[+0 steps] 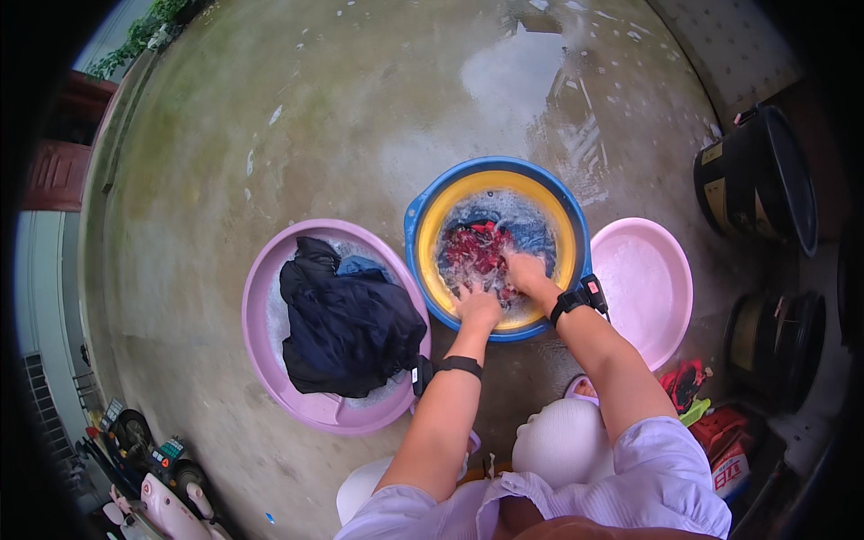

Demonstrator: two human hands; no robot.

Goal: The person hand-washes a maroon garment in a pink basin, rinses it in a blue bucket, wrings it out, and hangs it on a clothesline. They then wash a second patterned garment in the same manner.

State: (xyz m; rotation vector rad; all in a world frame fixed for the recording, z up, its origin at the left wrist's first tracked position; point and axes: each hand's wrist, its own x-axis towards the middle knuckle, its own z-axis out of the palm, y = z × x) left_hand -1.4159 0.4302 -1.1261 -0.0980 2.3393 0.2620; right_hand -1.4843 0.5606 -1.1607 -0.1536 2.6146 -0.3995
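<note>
Before me stands a round basin (429,270), yellow inside with a blue rim, holding sudsy water. A wet red cloth item (476,246) lies in the water, with dark blue fabric (533,233) around it. My left hand (478,305) is at the near side of the basin, fingertips down at the cloth and foam. To its right my right hand (525,271) reaches into the water beside the red cloth, its fingers hidden by water and fabric. Whether either hand grips the cloth cannot be made out. Each wrist wears a black strap with a small device.
Left of the basin, a pink tub (260,358) holds dark garments (351,324) in suds. A pink basin (641,290) sits close on the right. Black barrel-like containers (749,182) line the right side. Wet concrete (324,135) spreads ahead; scooters (169,499) stand at lower left.
</note>
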